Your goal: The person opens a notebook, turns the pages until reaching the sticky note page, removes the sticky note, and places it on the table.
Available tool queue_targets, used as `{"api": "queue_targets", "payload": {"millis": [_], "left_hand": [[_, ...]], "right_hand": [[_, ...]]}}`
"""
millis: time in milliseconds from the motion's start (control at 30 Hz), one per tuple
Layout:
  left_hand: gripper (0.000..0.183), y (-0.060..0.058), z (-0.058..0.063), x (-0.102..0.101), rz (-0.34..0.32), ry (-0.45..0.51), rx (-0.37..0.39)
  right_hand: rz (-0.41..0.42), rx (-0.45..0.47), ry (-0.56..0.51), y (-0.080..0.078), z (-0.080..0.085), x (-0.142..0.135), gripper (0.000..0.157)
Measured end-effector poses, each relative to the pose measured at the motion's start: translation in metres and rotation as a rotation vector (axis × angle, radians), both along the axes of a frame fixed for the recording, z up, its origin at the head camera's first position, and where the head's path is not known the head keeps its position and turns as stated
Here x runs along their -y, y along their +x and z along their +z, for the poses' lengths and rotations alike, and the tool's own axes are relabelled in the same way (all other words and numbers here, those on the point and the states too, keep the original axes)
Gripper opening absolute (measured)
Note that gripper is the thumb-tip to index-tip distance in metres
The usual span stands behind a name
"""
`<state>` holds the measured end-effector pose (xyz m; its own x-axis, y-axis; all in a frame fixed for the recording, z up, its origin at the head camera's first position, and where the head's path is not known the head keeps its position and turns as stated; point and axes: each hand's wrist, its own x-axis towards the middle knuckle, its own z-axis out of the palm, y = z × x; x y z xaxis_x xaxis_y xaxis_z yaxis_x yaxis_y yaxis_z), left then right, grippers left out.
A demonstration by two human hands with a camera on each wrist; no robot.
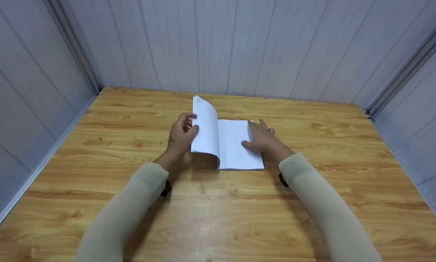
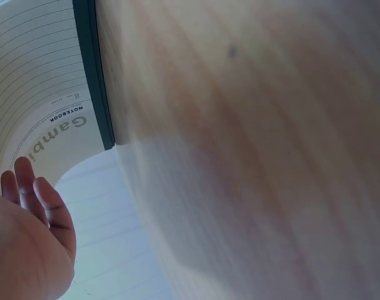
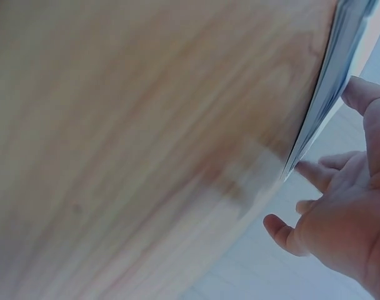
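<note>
An open notebook (image 1: 236, 153) lies on the table, its right side flat with faintly lined white pages. The left part, a cover with pages (image 1: 205, 133), stands raised and curved. My left hand (image 1: 179, 136) holds that part at its outer edge, thumb on the page side and fingers behind. In the left wrist view the outside of the cover (image 2: 37, 75) shows ruled lines, the printed word NOTEBOOK and a dark spine strip (image 2: 95, 69). With fingers spread, my right hand (image 1: 260, 138) rests on the right page near its outer edge; the right wrist view shows the notebook's page edges (image 3: 315, 109) beside it.
The notebook lies on a wood-grain table (image 1: 203, 218). Pale panelled walls (image 1: 218, 47) stand behind and on both sides of it. A dark band (image 1: 166, 189) shows at the left wrist, and another (image 1: 283, 179) at the right.
</note>
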<state>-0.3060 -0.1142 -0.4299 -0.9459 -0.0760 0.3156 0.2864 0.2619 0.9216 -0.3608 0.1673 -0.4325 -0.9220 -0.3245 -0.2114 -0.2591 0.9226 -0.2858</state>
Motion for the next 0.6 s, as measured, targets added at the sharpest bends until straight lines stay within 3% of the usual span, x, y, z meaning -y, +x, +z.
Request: {"api": "queue_targets", "payload": {"millis": [367, 600], "left_hand": [[0.029, -0.0006, 0.0011, 0.0, 0.011, -0.012, -0.014], [0.029, 0.0027, 0.0054, 0.0006, 0.009, -0.013, -0.026]], "right_hand": [[0.004, -0.005, 0.016, -0.0017, -0.0007, -0.0001, 0.087], [0.001, -0.035, -0.067, -0.0009, -0.0015, 0.0021, 0.084]]}}
